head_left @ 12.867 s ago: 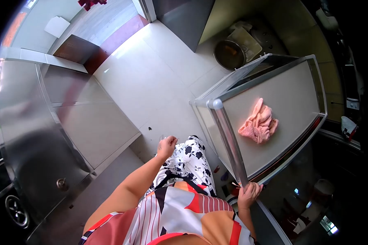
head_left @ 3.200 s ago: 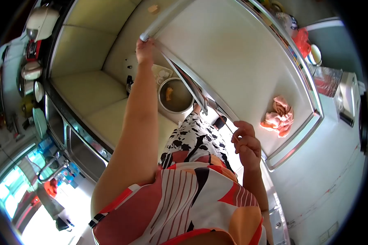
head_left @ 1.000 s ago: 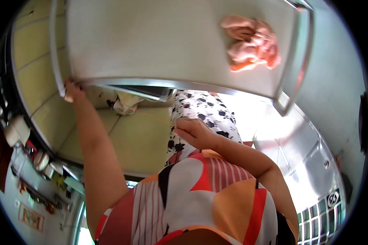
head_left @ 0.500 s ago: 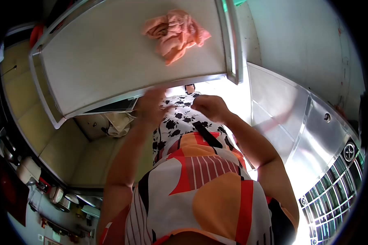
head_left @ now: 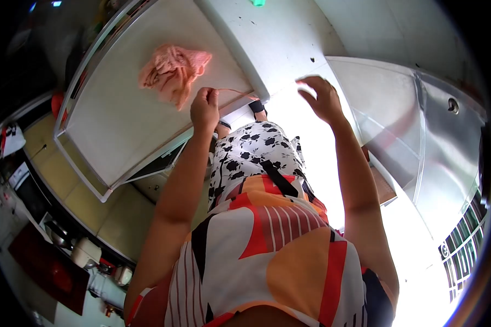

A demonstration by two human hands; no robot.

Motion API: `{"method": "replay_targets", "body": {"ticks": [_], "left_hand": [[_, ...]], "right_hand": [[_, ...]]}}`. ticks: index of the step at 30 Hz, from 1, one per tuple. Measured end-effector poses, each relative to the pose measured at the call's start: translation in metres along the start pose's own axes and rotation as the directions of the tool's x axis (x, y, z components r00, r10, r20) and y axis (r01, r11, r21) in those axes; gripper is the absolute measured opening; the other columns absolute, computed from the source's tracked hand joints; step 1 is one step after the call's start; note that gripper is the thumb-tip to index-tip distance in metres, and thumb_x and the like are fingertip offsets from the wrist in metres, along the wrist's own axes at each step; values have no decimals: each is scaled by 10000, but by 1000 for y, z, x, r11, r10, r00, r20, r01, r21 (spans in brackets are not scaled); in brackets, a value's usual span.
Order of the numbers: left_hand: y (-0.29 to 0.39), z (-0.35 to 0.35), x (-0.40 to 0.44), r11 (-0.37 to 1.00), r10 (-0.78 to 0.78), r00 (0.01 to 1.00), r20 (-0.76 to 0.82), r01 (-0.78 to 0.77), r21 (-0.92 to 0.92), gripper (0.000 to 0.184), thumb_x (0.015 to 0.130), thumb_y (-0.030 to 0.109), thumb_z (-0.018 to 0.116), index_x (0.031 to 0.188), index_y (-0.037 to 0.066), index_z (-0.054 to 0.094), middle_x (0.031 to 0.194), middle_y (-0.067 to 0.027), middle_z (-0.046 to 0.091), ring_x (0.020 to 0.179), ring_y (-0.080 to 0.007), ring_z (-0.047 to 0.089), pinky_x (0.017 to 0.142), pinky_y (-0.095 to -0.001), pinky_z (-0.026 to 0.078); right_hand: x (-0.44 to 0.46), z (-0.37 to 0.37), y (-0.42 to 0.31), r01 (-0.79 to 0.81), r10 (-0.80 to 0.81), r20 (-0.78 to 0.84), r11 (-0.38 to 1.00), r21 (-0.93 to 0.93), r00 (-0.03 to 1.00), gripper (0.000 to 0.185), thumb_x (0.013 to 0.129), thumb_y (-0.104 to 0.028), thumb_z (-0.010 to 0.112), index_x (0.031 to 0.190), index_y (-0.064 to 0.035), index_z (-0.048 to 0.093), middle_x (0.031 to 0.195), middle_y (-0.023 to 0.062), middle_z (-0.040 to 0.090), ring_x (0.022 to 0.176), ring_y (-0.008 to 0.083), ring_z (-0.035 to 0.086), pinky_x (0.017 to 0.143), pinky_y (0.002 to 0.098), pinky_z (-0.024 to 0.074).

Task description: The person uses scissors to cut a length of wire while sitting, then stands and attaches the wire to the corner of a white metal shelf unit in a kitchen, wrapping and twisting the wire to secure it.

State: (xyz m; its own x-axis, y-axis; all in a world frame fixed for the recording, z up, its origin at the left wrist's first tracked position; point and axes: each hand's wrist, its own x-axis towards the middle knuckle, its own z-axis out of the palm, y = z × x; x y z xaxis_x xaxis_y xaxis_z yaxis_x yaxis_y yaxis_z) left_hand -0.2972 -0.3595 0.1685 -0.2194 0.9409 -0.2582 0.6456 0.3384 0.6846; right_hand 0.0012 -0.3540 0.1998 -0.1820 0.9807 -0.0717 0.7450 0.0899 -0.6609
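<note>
My left hand point(head_left: 204, 111) is closed in a pinch near the front edge of a white tabletop point(head_left: 131, 125). A thin reddish cord point(head_left: 235, 91) trails from its fingertips toward the right. Out to the other side, my right hand point(head_left: 323, 98) is raised with thumb and fingers apart and nothing between them. A crumpled pink cloth point(head_left: 174, 73) lies on the tabletop, just beyond my left hand. The exact grip on the cord is too small to make out.
A metal rail point(head_left: 82, 163) runs along the tabletop's left side. Shiny metal panels point(head_left: 447, 141) stand to the right, above a barred grille point(head_left: 463, 256). Yellowish cabinet fronts point(head_left: 114, 223) are at left. My feet are on the bright floor point(head_left: 305, 141).
My hands have moved apart, the right one going outward and opening. The cord now trails from my left hand. My view has turned, so the tabletop and cloth appear farther left.
</note>
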Motion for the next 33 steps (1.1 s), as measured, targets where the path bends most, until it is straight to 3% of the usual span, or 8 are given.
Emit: {"method": "replay_targets", "body": {"ticks": [2,12,20,23,26,28,29,33], "left_hand": [[4,3,8,997,70,983,167,-64,-44,220,844,251,558,852,32,587,758,-143,615,688,-297,586,625,-357,451],[42,24,19,950,21,911,412,111,-293,153,848,148,559,870,-1,587,733,-79,627,653,-150,572,612,-282,444],[38,34,11,972,235,884,404,-211,-104,96,768,60,622,859,33,604,688,-92,583,627,-207,554,602,-299,443],[45,37,-2,807,569,774,277,-590,-9,211,682,-12,636,884,34,596,914,-127,552,830,-317,540,667,-388,454],[74,33,-29,861,506,837,207,-475,-181,326,650,35,675,958,31,570,947,-116,538,857,-322,528,699,-419,437],[81,33,-35,873,478,856,199,-438,-214,394,630,73,698,995,34,555,955,-110,531,886,-323,517,739,-440,413],[79,32,-35,852,523,826,210,-505,-138,427,620,91,708,1012,35,547,958,-108,526,902,-323,511,760,-448,398],[38,29,-36,775,558,797,231,-600,197,520,643,159,704,1105,30,503,1035,-151,521,957,-342,486,834,-449,355]], "right_hand": [[22,6,-9,-211,188,113,943,256,976,163,817,-201,591,959,-143,647,922,58,622,866,230,593,783,344,456],[106,59,-27,-240,-204,797,885,398,569,305,656,-105,630,946,-12,636,803,101,642,760,189,585,733,294,454],[77,20,39,-383,23,600,789,480,800,231,806,-291,585,818,-67,635,977,63,591,936,180,525,870,315,384],[30,36,60,-553,94,579,454,699,810,389,832,-252,513,1141,-19,546,853,47,599,939,171,517,929,311,320],[8,63,34,-271,97,327,-369,889,940,219,906,-182,376,759,-64,488,1092,144,578,1108,269,487,997,396,306],[14,71,4,-163,130,324,-659,735,937,235,914,-191,374,712,-82,425,890,114,604,975,262,553,995,391,317],[22,71,-9,-115,250,403,-711,694,881,233,896,-159,391,674,-88,396,654,51,498,687,200,548,803,336,441],[39,108,24,-318,427,435,-319,893,793,168,839,-167,460,715,-54,454,621,48,453,534,163,470,526,297,452]]}}
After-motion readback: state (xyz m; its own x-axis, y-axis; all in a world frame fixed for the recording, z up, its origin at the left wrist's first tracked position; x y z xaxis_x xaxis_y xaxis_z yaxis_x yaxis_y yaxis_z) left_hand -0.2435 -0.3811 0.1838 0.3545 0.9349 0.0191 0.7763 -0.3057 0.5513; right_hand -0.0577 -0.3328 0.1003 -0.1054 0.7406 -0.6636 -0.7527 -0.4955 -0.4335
